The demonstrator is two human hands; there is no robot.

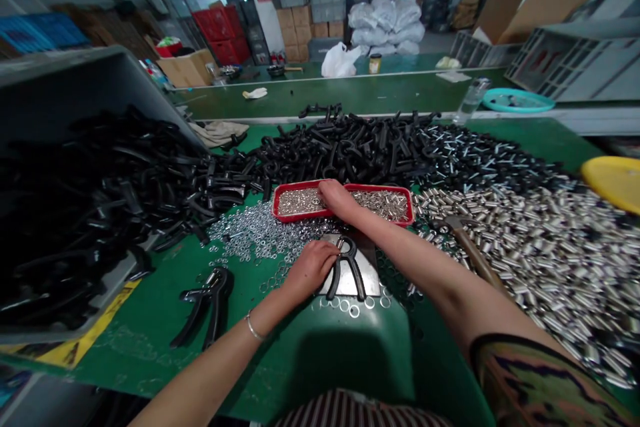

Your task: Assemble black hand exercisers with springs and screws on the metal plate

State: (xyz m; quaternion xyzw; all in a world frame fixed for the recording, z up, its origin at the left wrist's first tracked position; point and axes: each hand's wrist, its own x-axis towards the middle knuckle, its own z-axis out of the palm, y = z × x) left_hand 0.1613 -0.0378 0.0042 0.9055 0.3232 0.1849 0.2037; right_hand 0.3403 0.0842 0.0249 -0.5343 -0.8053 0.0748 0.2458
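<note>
A black plier-shaped tool with two curved handles lies on a metal plate in front of me. My left hand is closed at its upper left side, the fingertips pinching it beside a small silver part. Further up, my right hand reaches into a red tray of small metal pieces. Its fingers are pressed together down among the pieces; what they pinch is hidden. To the left, a similar black tool with a silver cylinder rests on the green table.
Black handles are heaped behind the tray, more fill a grey bin at left. Loose nuts lie left of the tray. A hammer sits against silver cylinders on the right. Flat rings border the plate.
</note>
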